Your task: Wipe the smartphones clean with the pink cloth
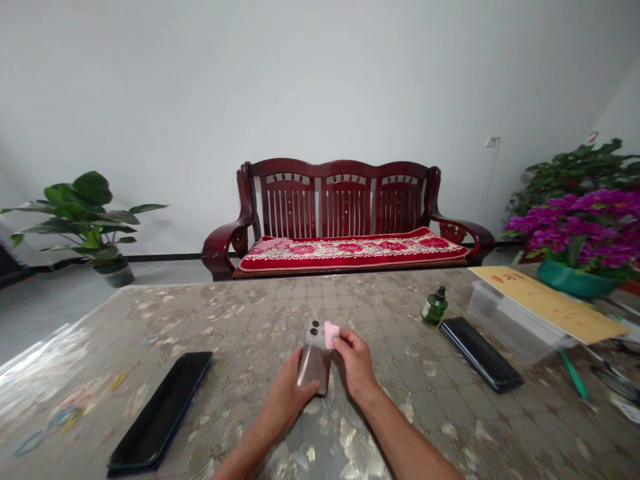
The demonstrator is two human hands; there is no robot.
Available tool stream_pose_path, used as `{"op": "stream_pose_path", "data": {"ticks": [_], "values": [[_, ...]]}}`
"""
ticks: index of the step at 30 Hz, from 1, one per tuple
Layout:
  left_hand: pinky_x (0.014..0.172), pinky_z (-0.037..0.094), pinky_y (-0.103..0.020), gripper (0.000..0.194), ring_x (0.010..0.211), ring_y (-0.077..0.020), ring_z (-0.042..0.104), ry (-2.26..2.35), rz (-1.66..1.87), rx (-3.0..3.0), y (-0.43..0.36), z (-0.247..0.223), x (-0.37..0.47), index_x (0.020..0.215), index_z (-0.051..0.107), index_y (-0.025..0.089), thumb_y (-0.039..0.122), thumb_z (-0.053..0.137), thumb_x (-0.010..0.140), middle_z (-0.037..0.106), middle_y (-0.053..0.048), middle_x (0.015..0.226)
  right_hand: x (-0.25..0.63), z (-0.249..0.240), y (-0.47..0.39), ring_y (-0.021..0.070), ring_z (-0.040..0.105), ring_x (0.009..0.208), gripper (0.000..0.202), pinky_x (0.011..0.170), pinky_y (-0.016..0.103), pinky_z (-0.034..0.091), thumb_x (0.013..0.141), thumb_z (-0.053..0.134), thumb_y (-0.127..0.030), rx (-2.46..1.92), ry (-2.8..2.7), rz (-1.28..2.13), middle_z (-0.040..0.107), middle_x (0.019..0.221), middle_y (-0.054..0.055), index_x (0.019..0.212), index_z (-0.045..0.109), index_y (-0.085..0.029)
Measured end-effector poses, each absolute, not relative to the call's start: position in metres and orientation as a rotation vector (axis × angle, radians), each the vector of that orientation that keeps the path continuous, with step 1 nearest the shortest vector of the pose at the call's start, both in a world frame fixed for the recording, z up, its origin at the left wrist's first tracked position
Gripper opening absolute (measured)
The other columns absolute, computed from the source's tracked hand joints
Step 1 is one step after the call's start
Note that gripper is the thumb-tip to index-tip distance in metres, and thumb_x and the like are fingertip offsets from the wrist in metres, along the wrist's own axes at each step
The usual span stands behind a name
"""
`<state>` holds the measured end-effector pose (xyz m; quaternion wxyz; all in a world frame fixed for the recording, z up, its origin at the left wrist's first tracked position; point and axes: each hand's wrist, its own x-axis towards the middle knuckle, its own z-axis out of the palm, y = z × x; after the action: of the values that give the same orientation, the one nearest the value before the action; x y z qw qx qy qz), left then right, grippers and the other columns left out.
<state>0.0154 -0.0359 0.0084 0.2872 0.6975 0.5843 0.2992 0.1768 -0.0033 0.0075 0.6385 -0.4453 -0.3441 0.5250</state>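
My left hand (286,390) is closed round the lower part of a smartphone (315,363), whose back with two dark camera lenses faces me. Between the thumb and fingers of my right hand (356,363) is a small pink piece (331,335), thin like paper or cloth. It lies against the phone's upper right edge; whether it touches the phone I cannot tell. Both hands are over the middle of the patterned tablecloth (390,400).
A dark phone or tablet (163,407) lies left, near rubber bands (65,419). To the right are a black phone (480,353), a green bottle (435,307), a clear plastic box (515,323) under a yellow envelope (545,300), and purple flowers (585,227). A wooden bench (345,200) stands behind.
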Motion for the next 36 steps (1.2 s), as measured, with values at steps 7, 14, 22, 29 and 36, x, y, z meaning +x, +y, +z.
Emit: {"op": "stream_pose_path", "data": {"ticks": [7, 14, 22, 29, 36], "values": [[0.077, 0.052, -0.031, 0.067, 0.091, -0.0237, 0.069, 1.349, 0.673, 1.964, -0.040, 0.020, 0.021, 0.125, 0.050, 0.020, 0.008, 0.064, 0.061, 0.072, -0.004, 0.103, 0.170, 0.004, -0.009, 0.0202, 0.063, 0.075, 0.027, 0.071, 0.029, 0.048, 0.062, 0.071, -0.035, -1.103, -0.866, 1.126, 0.074, 0.078, 0.002, 0.083, 0.075, -0.017], [0.075, 0.052, -0.033, 0.060, 0.093, -0.0309, 0.071, 1.608, 0.249, 2.104, -0.048, 0.033, 0.030, 0.126, 0.050, 0.017, 0.019, 0.066, 0.068, 0.075, -0.011, 0.101, 0.174, 0.005, -0.010, 0.0210, 0.064, 0.077, 0.028, 0.074, 0.030, 0.049, 0.064, 0.071, -0.035, -1.116, -0.875, 1.123, 0.074, 0.081, 0.004, 0.085, 0.075, -0.017], [0.079, 0.053, -0.037, 0.056, 0.098, -0.0335, 0.071, 1.679, 0.024, 2.134, -0.048, 0.046, 0.035, 0.127, 0.050, 0.013, 0.028, 0.065, 0.076, 0.075, -0.013, 0.105, 0.174, 0.005, -0.019, 0.0201, 0.063, 0.076, 0.030, 0.071, 0.029, 0.048, 0.067, 0.071, -0.037, -1.107, -0.915, 1.147, 0.074, 0.082, 0.004, 0.087, 0.074, -0.015], [0.096, 0.049, -0.041, 0.062, 0.115, -0.0327, 0.062, 1.633, 0.049, 2.296, -0.050, 0.052, 0.024, 0.133, 0.052, 0.016, 0.033, 0.072, 0.077, 0.065, -0.014, 0.124, 0.202, 0.007, -0.016, 0.0224, 0.063, 0.086, 0.022, 0.081, 0.033, 0.047, 0.082, 0.061, -0.034, -1.293, -1.236, 0.757, 0.071, 0.089, 0.005, 0.090, 0.074, -0.019], [0.117, 0.033, -0.045, 0.059, 0.140, -0.0293, 0.040, 1.357, 0.221, 2.446, -0.050, 0.025, 0.012, 0.141, 0.048, 0.022, 0.022, 0.066, 0.084, 0.043, -0.012, 0.152, 0.203, 0.019, -0.027, 0.0204, 0.056, 0.093, 0.024, 0.083, 0.030, 0.044, 0.093, 0.053, -0.013, -1.493, -2.038, 0.151, 0.065, 0.092, 0.003, 0.096, 0.073, -0.026]]}}
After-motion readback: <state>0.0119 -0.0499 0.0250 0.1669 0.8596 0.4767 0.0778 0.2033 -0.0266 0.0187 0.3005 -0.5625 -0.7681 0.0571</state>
